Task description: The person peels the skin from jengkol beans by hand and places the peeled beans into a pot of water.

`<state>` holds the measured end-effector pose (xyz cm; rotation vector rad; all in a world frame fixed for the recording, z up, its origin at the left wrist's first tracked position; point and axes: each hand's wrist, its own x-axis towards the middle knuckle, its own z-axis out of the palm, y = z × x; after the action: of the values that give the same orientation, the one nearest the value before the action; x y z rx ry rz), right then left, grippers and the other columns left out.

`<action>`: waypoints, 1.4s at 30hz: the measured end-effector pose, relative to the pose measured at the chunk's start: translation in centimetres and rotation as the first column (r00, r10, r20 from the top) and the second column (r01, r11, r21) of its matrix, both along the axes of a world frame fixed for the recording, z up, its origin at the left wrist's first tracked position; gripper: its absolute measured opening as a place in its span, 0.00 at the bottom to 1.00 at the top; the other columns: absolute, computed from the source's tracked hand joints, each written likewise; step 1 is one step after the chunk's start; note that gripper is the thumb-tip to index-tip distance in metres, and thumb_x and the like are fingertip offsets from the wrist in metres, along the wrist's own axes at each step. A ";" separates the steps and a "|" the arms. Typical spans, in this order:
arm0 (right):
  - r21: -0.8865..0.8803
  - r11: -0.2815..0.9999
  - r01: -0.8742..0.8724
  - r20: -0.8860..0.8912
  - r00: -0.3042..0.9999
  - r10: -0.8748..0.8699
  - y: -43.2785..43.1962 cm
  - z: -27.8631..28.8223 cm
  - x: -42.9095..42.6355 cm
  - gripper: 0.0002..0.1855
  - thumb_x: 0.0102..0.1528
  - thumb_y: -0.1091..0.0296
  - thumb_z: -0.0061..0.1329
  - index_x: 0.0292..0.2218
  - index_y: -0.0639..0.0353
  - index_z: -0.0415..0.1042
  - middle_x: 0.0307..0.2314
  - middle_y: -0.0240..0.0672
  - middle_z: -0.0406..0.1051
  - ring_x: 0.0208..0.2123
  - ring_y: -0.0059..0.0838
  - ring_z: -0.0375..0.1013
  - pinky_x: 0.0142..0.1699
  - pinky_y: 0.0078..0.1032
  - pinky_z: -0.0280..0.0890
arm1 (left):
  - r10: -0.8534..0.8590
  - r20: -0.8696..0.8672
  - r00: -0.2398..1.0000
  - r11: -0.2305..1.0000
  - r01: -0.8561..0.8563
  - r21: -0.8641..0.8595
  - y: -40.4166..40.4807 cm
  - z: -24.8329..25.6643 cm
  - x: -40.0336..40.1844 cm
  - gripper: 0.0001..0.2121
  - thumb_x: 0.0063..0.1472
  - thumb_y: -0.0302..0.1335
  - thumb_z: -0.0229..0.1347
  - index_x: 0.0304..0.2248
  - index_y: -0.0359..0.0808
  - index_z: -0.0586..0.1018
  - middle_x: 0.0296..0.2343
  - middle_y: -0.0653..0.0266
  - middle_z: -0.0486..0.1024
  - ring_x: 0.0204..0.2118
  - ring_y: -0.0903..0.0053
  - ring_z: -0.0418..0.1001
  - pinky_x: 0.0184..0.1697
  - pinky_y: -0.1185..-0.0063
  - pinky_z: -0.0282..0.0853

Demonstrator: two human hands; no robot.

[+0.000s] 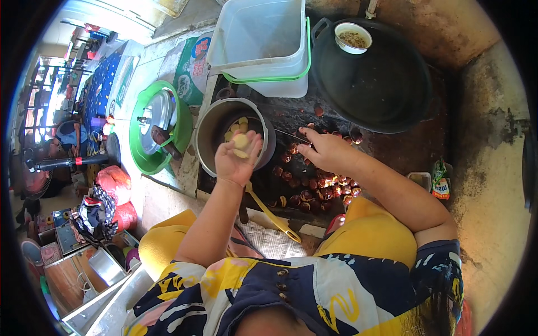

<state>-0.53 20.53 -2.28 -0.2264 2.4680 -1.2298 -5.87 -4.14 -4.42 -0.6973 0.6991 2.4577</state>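
Over the right part of a deep metal pot [202,145], my left hand [238,161] is turned palm up with pale yellow round pieces [241,143] lying in it. More such pieces [241,123] rest at the bottom of the pot. To the right of the pot, my right hand [321,147] holds a thin metal blade [290,135] that points towards the pot's rim. Dark red-brown round fruits or nuts [325,193], some cut open with pale insides, are spread on the dark surface below my right hand.
A translucent square bucket [277,80] and a large dark pan [370,88] with an enamel bowl [353,49] stand beyond. At left are a green basin [185,138] with metal lids and, far off, another person [71,132]. A yellow-handled utensil [273,214] lies near my knees.
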 end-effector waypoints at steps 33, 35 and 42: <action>0.036 0.891 0.452 0.524 0.751 -0.402 1.6 1.3 8.3 0.18 0.54 0.60 0.41 0.43 0.61 0.65 0.19 0.34 0.69 0.22 0.23 0.69 0.30 0.23 0.63 | -0.820 0.500 0.277 -0.551 -0.151 -0.820 4.1 -18.8 1.5 0.17 0.47 0.26 0.56 0.37 0.37 0.65 0.38 0.55 0.64 0.39 0.63 0.68 0.39 0.72 0.68; 0.046 0.860 0.508 0.558 0.701 -0.444 1.6 1.6 9.2 0.15 0.55 0.63 0.42 0.40 0.63 0.66 0.18 0.26 0.64 0.21 0.14 0.63 0.27 0.17 0.60 | -0.839 0.512 0.186 -0.531 -0.071 -0.845 4.3 -17.8 1.2 0.18 0.45 0.28 0.57 0.37 0.36 0.66 0.35 0.55 0.65 0.38 0.63 0.68 0.37 0.75 0.68; -0.058 0.802 0.595 0.411 0.746 -0.524 1.0 1.8 9.2 0.17 0.57 0.62 0.39 0.46 0.60 0.62 0.18 0.24 0.62 0.19 0.13 0.60 0.23 0.13 0.56 | -0.917 -0.069 0.393 0.269 0.483 -0.833 6.6 -8.1 2.7 0.18 0.46 0.20 0.56 0.40 0.34 0.69 0.35 0.63 0.69 0.35 0.77 0.70 0.39 0.82 0.66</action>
<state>8.64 21.55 -0.52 0.7122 2.1307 -1.5610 -3.19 2.44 -12.52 0.2381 1.7963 1.3200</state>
